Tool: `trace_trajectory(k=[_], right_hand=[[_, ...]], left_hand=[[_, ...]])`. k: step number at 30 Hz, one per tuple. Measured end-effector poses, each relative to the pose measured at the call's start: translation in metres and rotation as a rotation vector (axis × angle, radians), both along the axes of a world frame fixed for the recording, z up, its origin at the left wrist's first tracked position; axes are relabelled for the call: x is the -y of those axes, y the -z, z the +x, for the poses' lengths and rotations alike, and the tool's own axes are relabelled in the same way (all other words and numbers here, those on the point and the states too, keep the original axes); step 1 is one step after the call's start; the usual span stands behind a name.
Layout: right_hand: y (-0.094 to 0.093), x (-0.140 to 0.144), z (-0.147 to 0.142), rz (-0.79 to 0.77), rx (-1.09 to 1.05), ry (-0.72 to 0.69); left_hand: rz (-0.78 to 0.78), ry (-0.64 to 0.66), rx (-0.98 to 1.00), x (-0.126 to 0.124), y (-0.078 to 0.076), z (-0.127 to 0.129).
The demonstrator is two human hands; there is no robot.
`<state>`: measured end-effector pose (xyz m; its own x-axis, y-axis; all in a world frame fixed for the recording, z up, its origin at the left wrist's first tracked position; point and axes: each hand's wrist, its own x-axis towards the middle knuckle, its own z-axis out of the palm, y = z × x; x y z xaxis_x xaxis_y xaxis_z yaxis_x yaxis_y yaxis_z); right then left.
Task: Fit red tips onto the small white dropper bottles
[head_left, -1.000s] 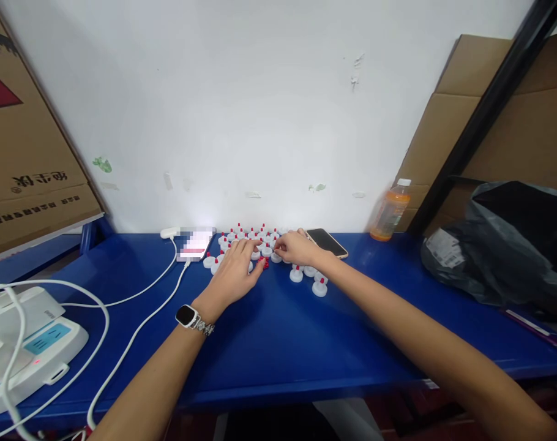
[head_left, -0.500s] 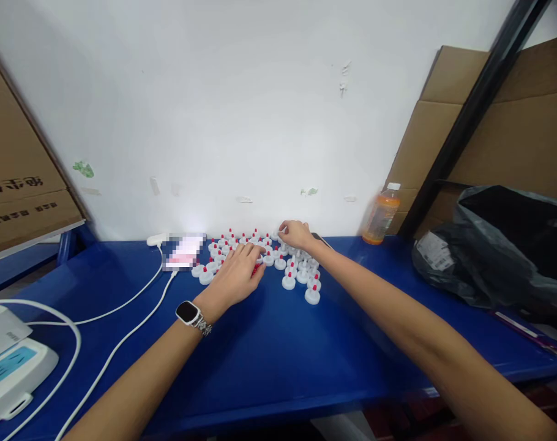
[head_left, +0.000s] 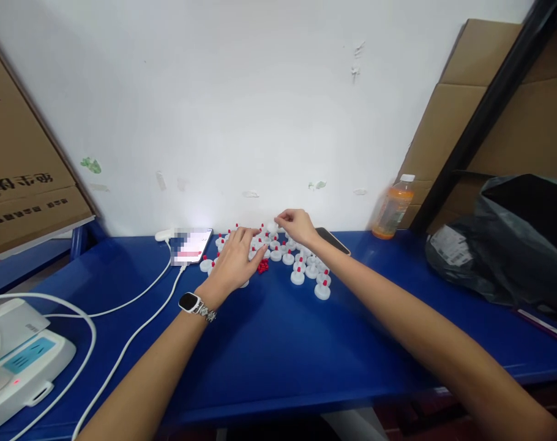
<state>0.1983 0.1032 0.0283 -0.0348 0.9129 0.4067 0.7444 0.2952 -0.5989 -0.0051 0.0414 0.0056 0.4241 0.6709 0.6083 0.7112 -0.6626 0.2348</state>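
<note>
Several white round caps [head_left: 297, 277] with small red tips stand in a cluster on the blue table [head_left: 269, 355] near the wall. My left hand [head_left: 235, 257] rests over the left part of the cluster, palm down, fingers stretched out and thumb apart, hiding some caps. By its thumb lies a small pile of red tips [head_left: 262, 266]. My right hand [head_left: 299, 225] is at the back of the cluster, thumb and forefinger pinched together beside a white cap [head_left: 272, 227]. Whatever is between those fingertips is too small to make out.
A phone [head_left: 191, 247] with a charging cable lies at the left, a dark phone [head_left: 333, 240] behind my right wrist. A power strip [head_left: 35, 367] stands at the front left. An orange drink bottle [head_left: 393, 208] and a black plastic bag [head_left: 503, 245] are at the right.
The view has shifted slightly. My left hand has drawn back toward the wall and left, uncovering the red pile. My right hand's pinched fingertips have moved a little left, to a cap at the back.
</note>
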Motion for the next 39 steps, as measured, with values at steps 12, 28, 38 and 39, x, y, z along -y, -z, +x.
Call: trace_trajectory(k=[12,28,38,39], right_hand=[[0.021,0.086,-0.021,0.144,0.336,-0.222],[0.027,0.081,-0.016,0.156,0.546,-0.283],[0.024,0.087,-0.021,-0.041,-0.618,-0.447],[0.025,0.087,-0.022,-0.035,-0.646,-0.448]], left_hand=[[-0.062,0.076,-0.137,0.017,0.003,-0.019],[-0.068,0.042,-0.148,0.024,0.003,-0.016],[-0.126,0.117,-0.141,0.036,0.001,-0.006],[-0.123,0.129,-0.143,0.037,0.000,-0.005]])
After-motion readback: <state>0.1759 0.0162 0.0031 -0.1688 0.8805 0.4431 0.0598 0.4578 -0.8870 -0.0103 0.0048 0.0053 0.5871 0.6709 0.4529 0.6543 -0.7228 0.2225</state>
